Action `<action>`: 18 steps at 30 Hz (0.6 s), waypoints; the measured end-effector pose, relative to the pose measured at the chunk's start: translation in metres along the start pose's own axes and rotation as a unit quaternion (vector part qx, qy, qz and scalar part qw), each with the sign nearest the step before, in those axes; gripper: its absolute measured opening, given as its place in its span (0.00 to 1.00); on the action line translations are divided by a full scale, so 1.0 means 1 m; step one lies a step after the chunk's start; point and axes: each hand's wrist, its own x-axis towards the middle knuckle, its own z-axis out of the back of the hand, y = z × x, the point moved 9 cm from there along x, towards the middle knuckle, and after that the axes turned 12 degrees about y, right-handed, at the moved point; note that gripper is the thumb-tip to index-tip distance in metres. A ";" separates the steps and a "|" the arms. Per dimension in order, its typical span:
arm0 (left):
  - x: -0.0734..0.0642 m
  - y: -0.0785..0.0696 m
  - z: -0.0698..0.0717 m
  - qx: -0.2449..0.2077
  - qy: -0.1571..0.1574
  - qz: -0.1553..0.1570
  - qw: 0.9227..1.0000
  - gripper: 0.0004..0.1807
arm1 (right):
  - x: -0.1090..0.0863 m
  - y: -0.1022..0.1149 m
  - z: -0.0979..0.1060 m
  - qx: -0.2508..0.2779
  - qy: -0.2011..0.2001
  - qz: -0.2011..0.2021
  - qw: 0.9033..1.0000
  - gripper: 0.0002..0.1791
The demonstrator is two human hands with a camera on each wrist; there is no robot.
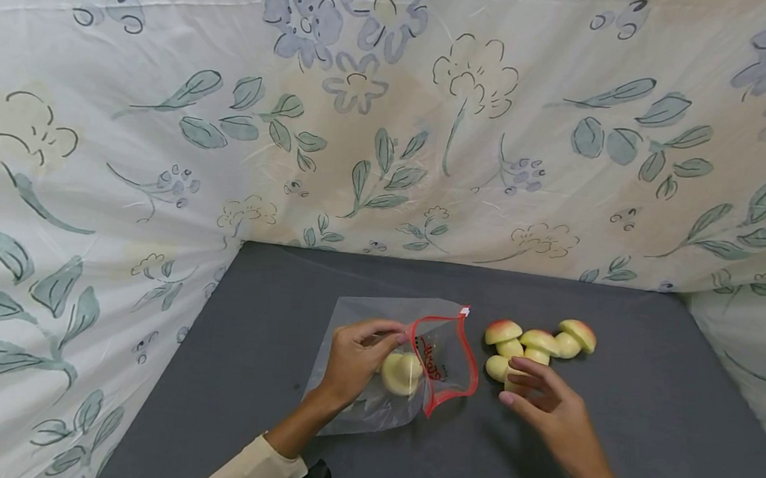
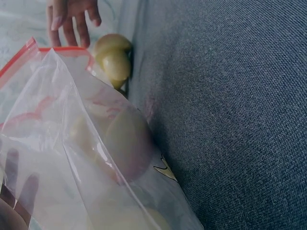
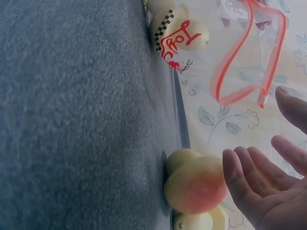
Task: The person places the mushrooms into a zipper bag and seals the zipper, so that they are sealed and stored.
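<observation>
A clear zip bag [image 1: 342,326] with a red zip edge lies on the grey table, its mouth spread open toward the right. My left hand [image 1: 355,360] pinches the bag's upper side just behind the zip. Inside the bag is a pale yellow toy mushroom [image 1: 401,374]; the left wrist view shows more rounded shapes through the plastic [image 2: 72,139]. Several toy mushrooms [image 1: 540,343], yellow-green with some reddish caps, sit together right of the bag. Over the near side of this group my right hand [image 1: 554,414] hovers, fingers spread and holding nothing; it partly hides one mushroom.
Behind the grey table [image 1: 270,298] hangs a white cloth [image 1: 387,187] with flower and leaf prints, which also rises along both sides. A small black object [image 1: 314,477] is by the left sleeve [image 1: 263,470] near the front.
</observation>
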 end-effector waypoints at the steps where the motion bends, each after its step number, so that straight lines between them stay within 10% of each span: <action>1: 0.000 0.000 0.000 0.000 -0.001 -0.001 1.000 0.05 | -0.001 0.000 0.001 -0.002 -0.002 -0.003 1.000 0.29; 18: -0.001 0.001 0.001 -0.006 -0.002 0.004 1.000 0.05 | -0.007 -0.011 0.013 -0.050 -0.039 -0.032 0.997 0.32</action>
